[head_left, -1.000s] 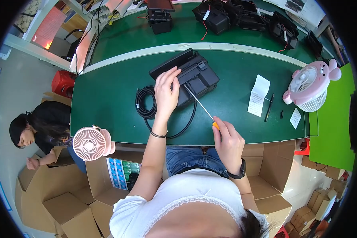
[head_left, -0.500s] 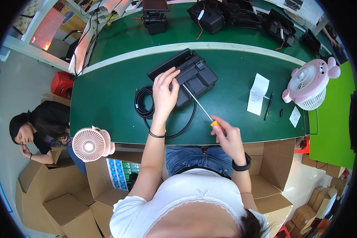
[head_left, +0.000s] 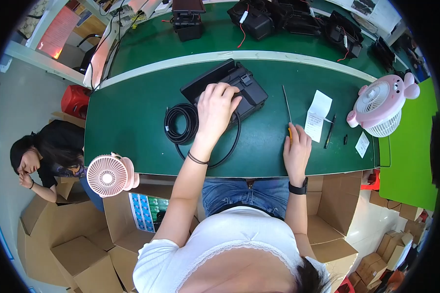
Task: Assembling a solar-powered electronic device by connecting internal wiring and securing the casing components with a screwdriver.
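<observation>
A black plastic case [head_left: 252, 93] lies at a slant on the green table, with a long hinged flap along its far left side. My left hand [head_left: 215, 110] rests over its near left part, fingers bent and closed on the case; the spot under the fingertips is hidden. A coil of black cable [head_left: 173, 124] lies left of this hand, and a loop runs under my wrist to the case. To the right, my right hand [head_left: 297, 149] is closed over the yellow handle of a screwdriver [head_left: 287, 105]. Its thin metal shaft points away from me, low over the table.
A folded paper sheet [head_left: 317, 119], a black pen [head_left: 331, 132] and a pink fan [head_left: 376, 100] stand or lie at the right. Another pink fan [head_left: 107, 177] is at the front left edge. Black cases [head_left: 259, 22] line the back shelf. A person [head_left: 58, 149] sits at the left.
My right hand has moved right with the screwdriver, away from the case, and the shaft now points away from me. My left hand has shifted slightly right and its fingers are more bent.
</observation>
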A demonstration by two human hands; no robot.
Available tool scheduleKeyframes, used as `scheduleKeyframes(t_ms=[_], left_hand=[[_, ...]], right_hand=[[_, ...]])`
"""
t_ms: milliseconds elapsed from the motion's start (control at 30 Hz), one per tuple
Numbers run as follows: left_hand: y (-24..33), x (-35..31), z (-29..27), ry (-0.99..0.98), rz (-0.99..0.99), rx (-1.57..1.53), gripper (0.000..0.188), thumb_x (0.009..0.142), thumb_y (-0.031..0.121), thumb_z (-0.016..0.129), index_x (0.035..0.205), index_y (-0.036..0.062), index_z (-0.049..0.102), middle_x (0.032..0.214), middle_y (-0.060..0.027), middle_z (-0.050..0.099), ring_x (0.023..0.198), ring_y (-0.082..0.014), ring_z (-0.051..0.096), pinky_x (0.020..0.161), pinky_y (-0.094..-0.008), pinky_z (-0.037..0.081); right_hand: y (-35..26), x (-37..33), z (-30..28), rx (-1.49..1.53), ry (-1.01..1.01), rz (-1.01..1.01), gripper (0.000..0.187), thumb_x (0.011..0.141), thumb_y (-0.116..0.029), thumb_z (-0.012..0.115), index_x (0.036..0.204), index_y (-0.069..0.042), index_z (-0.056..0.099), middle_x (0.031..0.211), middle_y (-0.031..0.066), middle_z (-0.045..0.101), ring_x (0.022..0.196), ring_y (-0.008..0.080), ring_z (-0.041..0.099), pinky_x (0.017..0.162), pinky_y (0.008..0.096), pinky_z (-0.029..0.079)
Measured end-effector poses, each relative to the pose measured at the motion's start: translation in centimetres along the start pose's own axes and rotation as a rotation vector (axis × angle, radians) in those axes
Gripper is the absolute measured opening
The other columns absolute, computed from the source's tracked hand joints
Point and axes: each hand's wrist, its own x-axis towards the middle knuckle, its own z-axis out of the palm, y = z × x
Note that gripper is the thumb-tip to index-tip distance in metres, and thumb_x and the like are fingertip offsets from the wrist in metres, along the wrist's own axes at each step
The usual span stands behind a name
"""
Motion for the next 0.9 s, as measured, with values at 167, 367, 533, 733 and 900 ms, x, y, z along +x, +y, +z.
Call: scheduleKeyframes(t_ms=[167,367,533,733,900], left_hand=[[0.3,-0.3,0.3,-0.066,-0.071,-0.136,0.016,0.077,0.011,0.078,0.090,0.0071,0.070,0.094,-0.0079,0.064,0.089,-0.0291,0.063,0.079,-0.0402,0.053],[-0.3,-0.4,-0.4,-0.083,-0.106,-0.252,0.010,0.078,0.006,0.075,0.086,0.0022,0.069,0.092,-0.0109,0.064,0.088,-0.0311,0.064,0.079,-0.0406,0.054],[-0.4,-0.5,-0.3,-0.082,-0.095,-0.279,0.010,0.078,0.005,0.075,0.087,0.0031,0.071,0.091,-0.0106,0.065,0.086,-0.0303,0.066,0.078,-0.0396,0.054],[-0.3,-0.9,0.0,-0.049,-0.100,-0.236,0.011,0.078,0.008,0.076,0.087,0.0049,0.072,0.093,-0.0091,0.066,0.088,-0.0293,0.066,0.078,-0.0390,0.055],[-0.1,-0.8,0.2,-0.044,-0.106,-0.218,0.013,0.077,0.009,0.077,0.088,0.0052,0.072,0.094,-0.0086,0.066,0.089,-0.0292,0.065,0.078,-0.0394,0.054]], right_hand=[[-3.0,3.4,-0.8,0.348,0.111,-0.077,0.027,0.084,-0.007,0.073,0.110,-0.011,0.071,0.110,0.0085,0.064,0.102,0.0288,0.058,0.087,0.0384,0.049],[-8.1,8.4,0.1,0.450,0.102,-0.196,0.018,0.079,-0.013,0.078,0.096,-0.013,0.076,0.091,0.0055,0.059,0.087,0.0253,0.056,0.077,0.0374,0.048],[-9.3,9.1,1.9,0.309,0.096,-0.229,0.014,0.078,-0.018,0.078,0.092,-0.013,0.076,0.087,0.0032,0.058,0.086,0.0237,0.056,0.074,0.0382,0.045],[-10.0,9.3,2.3,0.323,0.141,-0.227,0.010,0.077,-0.015,0.076,0.086,-0.010,0.075,0.080,0.0035,0.057,0.079,0.0225,0.058,0.071,0.0379,0.047],[-10.4,9.6,2.3,0.223,0.175,-0.294,0.007,0.077,-0.015,0.073,0.076,-0.008,0.070,0.078,0.0052,0.056,0.074,0.0229,0.061,0.066,0.0365,0.049]])
